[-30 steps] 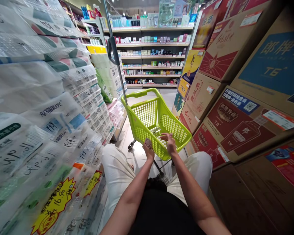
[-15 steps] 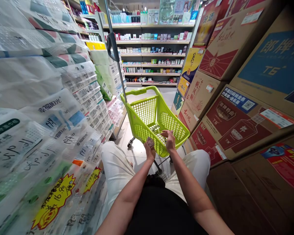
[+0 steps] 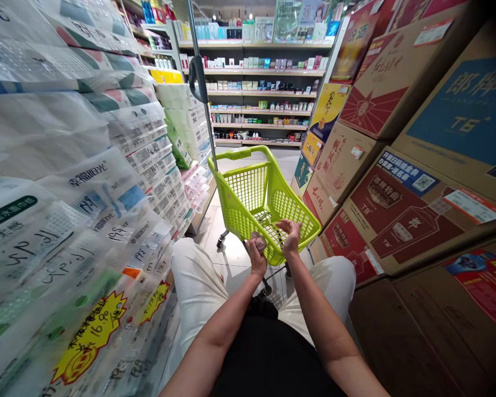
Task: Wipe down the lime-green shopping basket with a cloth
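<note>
My left hand point(image 3: 257, 259) is closed around a small greyish-pink lump point(image 3: 259, 240), whose kind I cannot make out. It is held in front of the near side of a lime-green shopping cart point(image 3: 248, 183). Beside it, my right hand point(image 3: 290, 238) is over the cart's near rim, fingers apart and slightly curled, with nothing in it that I can see. A tall grey pole with a dark handle point(image 3: 198, 80) rises from the cart's far left corner. The basket's latticed floor shows in part behind my hands.
Plastic-wrapped paper packs point(image 3: 82, 182) with handwritten prices are stacked along the left. Printed cardboard cartons point(image 3: 400, 209) rise on the right. Shelves of small boxes and bottles point(image 3: 256, 94) stand across the far end, beyond the tiled floor point(image 3: 206, 231).
My right hand has opened, its fingers spreading from a more closed pose. My left hand has turned a little and shifted right, showing more of the lump. The view has shifted slightly.
</note>
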The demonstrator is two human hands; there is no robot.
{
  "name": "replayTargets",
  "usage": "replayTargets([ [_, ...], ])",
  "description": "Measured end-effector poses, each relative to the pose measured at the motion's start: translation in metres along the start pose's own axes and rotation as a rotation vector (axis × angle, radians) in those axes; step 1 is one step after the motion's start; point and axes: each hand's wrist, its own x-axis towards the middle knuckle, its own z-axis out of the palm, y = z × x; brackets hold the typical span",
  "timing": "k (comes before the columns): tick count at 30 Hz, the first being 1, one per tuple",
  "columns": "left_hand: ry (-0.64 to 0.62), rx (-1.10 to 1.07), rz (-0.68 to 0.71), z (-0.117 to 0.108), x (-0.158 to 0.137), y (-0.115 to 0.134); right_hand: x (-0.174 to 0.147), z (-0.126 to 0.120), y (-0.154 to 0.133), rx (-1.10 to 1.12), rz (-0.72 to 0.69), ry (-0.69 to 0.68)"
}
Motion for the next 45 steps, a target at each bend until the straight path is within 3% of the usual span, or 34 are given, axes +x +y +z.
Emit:
replayTargets([
  [5, -0.086, 0.084, 0.143, 0.002, 0.010, 0.015, 0.005, 0.001, 0.003, 0.005, 0.006, -0.019],
  [10, -0.178, 0.105, 0.128, -0.005, -0.022, -0.009, 0.009, 0.002, 0.005, 0.020, 0.031, -0.070],
  [16, -0.150, 0.137, 0.319, 0.002, -0.023, -0.021, 0.011, 0.003, 0.005, 0.037, 0.062, -0.075],
  [18, -0.168, 0.169, 0.312, -0.001, -0.024, -0.026, 0.012, 0.003, 0.004, 0.030, 0.074, -0.103],
  [23, -0.362, 0.225, 0.236, -0.022, -0.042, -0.041, 0.013, 0.002, 0.002, 0.031, 0.096, -0.130],
  [29, -0.359, 0.168, 0.271, -0.016, -0.038, -0.024, 0.012, 0.003, 0.002, 0.076, 0.116, -0.116],
  [32, -0.375, 0.126, 0.177, -0.018, -0.039, -0.022, 0.011, 0.003, 0.001, 0.054, 0.105, -0.124],
  [34, -0.274, 0.101, 0.112, -0.020, -0.038, -0.026, 0.009, 0.004, 0.002, 0.030, 0.092, -0.149],
  [38, 0.002, 0.137, 0.170, -0.013, -0.014, -0.024, 0.002, 0.006, 0.006, 0.033, 0.055, -0.165],
  [43, -0.177, 0.282, 0.349, -0.013, 0.055, 0.002, -0.003, 0.002, 0.009, -0.031, -0.036, -0.102],
  [45, -0.172, 0.362, 0.338, -0.019, 0.088, 0.011, -0.002, 0.000, 0.009, -0.050, -0.058, -0.104],
])
